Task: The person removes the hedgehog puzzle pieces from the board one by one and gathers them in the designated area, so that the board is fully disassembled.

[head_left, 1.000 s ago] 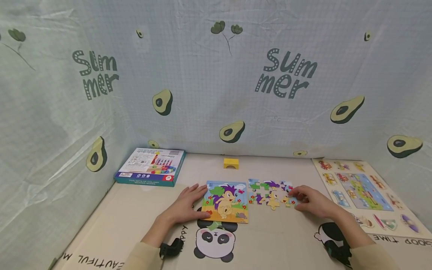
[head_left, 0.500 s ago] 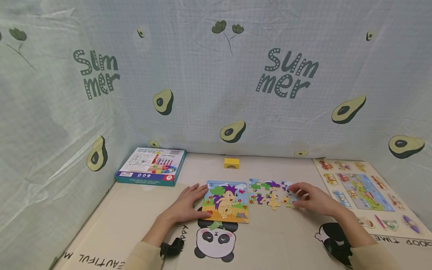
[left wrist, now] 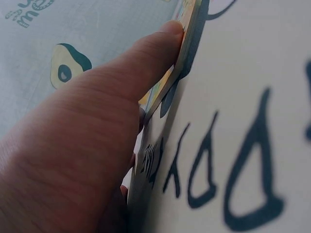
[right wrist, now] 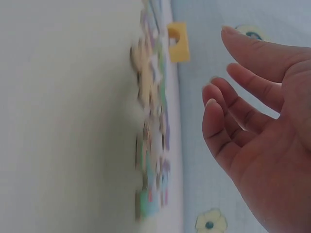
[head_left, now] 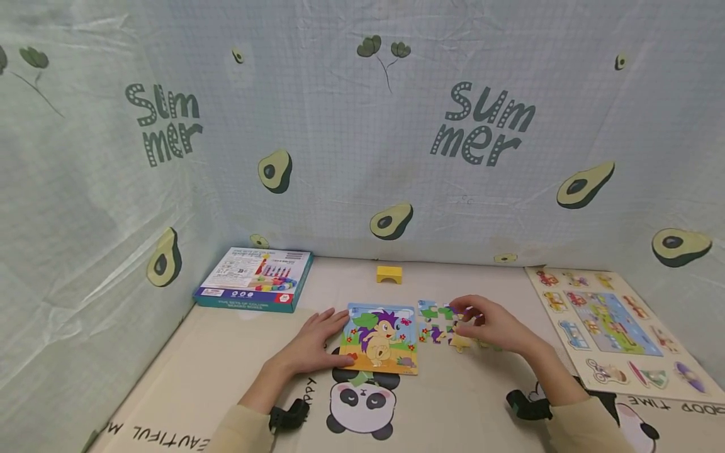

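Observation:
A square hedgehog picture board (head_left: 378, 340) lies near the middle of the table in the head view. My left hand (head_left: 314, 343) rests at its left side, fingers extended. In the left wrist view, the thumb of my left hand (left wrist: 112, 92) touches the edge of the board (left wrist: 184, 56). To the right of the board lie several loose jigsaw pieces (head_left: 435, 333) with hedgehog artwork. My right hand (head_left: 493, 324) hovers above them and covers some from the head camera. Seen from the right wrist, my right hand (right wrist: 272, 111) has bent, spread fingers with nothing between them, apart from the blurred jigsaw pieces (right wrist: 150, 87).
Behind the board stands a yellow arch block (head_left: 389, 275). A boxed toy set (head_left: 255, 280) lies at the back left. On the right is a wooden picture puzzle board (head_left: 614, 327). A printed fabric wall (head_left: 340, 157) closes off the back and sides.
My right hand has moved left, from the rightmost jigsaw pieces to over the middle of the group. My left hand and the hedgehog board have stayed in place.

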{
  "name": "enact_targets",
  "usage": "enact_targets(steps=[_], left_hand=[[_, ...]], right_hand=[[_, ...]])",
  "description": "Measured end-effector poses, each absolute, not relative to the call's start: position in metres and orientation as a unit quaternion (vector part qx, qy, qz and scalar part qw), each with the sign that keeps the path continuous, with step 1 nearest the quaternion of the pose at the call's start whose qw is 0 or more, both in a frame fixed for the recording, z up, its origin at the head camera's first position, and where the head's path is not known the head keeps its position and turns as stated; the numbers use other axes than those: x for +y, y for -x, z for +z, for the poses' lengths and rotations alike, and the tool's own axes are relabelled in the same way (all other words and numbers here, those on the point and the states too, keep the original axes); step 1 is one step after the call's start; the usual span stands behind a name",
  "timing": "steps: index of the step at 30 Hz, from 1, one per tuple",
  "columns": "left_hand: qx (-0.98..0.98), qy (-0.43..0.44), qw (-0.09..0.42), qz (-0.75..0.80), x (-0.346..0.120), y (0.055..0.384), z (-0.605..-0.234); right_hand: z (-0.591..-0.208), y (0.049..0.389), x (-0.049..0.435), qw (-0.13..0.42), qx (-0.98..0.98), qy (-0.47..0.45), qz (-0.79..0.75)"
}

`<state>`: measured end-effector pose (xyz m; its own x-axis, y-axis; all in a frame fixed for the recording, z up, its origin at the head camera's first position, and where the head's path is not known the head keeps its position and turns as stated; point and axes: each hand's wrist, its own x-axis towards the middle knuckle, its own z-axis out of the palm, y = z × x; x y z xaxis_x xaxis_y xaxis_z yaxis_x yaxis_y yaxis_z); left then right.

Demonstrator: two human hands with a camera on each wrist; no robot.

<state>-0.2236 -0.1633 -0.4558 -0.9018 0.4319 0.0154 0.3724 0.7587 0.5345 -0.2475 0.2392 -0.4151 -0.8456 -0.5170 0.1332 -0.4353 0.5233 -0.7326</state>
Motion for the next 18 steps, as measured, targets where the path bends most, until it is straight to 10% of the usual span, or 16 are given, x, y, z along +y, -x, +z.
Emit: enact_targets(steps=[18], left_hand=[[0.935, -0.222, 0.066, 0.270, -0.167, 0.222, -0.455]], right_hand=[[-0.413, 0.249, 0.141, 0.094, 0.842, 0.311, -0.431]])
